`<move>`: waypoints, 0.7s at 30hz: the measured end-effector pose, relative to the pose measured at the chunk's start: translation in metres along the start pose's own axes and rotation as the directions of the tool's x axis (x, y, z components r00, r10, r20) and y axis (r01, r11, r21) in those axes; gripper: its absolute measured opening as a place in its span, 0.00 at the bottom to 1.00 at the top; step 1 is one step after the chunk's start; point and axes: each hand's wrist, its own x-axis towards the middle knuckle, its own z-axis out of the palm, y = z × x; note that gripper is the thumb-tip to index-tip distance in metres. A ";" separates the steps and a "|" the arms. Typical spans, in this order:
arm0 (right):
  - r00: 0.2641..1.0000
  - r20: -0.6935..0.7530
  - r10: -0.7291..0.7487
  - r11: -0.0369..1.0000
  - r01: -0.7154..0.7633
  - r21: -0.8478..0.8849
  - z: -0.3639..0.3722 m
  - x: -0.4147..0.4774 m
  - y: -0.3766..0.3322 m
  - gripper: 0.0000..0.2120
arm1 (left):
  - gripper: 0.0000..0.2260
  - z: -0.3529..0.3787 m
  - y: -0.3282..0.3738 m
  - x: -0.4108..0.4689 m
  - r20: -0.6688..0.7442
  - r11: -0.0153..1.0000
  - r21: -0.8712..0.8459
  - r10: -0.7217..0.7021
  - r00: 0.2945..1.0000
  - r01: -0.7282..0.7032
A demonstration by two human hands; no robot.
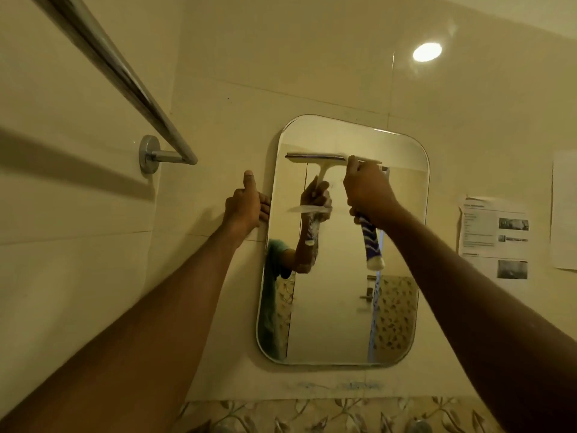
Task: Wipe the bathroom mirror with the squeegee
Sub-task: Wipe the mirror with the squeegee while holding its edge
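A rounded rectangular mirror (340, 307) hangs on the cream tiled wall. My right hand (367, 190) grips a squeegee (373, 242) by its blue and white handle. Its blade is pressed flat against the upper part of the glass, mostly hidden behind my hand. The hand and squeegee show again as a reflection in the mirror. My left hand (245, 204) holds the mirror's left edge, fingers curled round the rim and thumb pointing up along the wall.
A chrome towel rail (125, 76) juts out from the wall at upper left, close to my left arm. Printed paper sheets (495, 235) are stuck to the wall right of the mirror. A leaf-patterned tile band (327, 414) runs below.
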 end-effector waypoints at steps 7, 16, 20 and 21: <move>0.988 0.082 0.129 0.992 -0.130 0.003 0.058 -0.109 0.060 0.24 | 0.39 -0.004 -0.009 0.006 0.035 0.998 -0.056 -0.007 0.999 0.009; 1.000 -0.001 0.026 0.993 -0.026 0.118 0.036 -0.070 0.029 0.22 | 0.35 -0.003 -0.015 -0.001 0.010 0.996 0.086 0.034 0.999 -0.035; 0.998 0.044 0.050 0.996 -0.053 0.067 0.053 -0.090 0.042 0.21 | 0.35 -0.003 -0.019 -0.005 0.010 0.998 0.052 0.028 1.000 -0.028; 0.996 0.062 0.060 0.997 -0.064 0.053 0.062 -0.106 0.052 0.21 | 0.35 -0.003 -0.019 -0.005 0.012 0.998 0.049 0.031 0.999 -0.032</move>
